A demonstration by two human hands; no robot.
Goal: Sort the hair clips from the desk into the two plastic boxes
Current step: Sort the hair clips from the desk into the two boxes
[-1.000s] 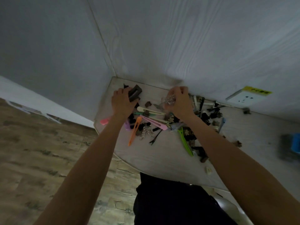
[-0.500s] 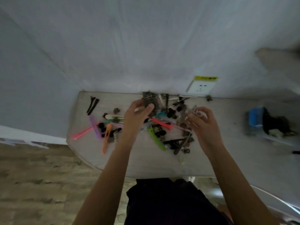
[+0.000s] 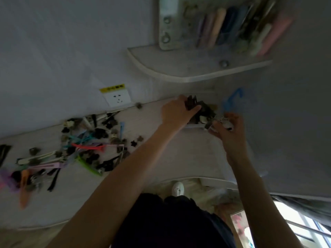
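A heap of hair clips (image 3: 86, 145), long coloured ones and small dark claw clips, lies on the left half of the pale desk (image 3: 170, 154). My left hand (image 3: 176, 110) is shut on a dark claw clip (image 3: 191, 102) and holds it over a clear plastic box (image 3: 195, 126) at the back of the desk, which holds small dark clips. My right hand (image 3: 226, 128) is just to the right of that box, fingers curled around small metallic clips. A blue-handled piece (image 3: 232, 98) shows behind the box. A second box cannot be made out.
A wall socket (image 3: 117, 98) with a yellow label sits above the desk's back edge. A curved shelf (image 3: 188, 72) overhead carries a clear container of long clips (image 3: 232, 24). The desk's front edge curves inward near my body. A window is at the lower right.
Both hands have left the heap and moved right to the plastic box, each carrying clips. The camera has swung right, so the heap now lies at the left.
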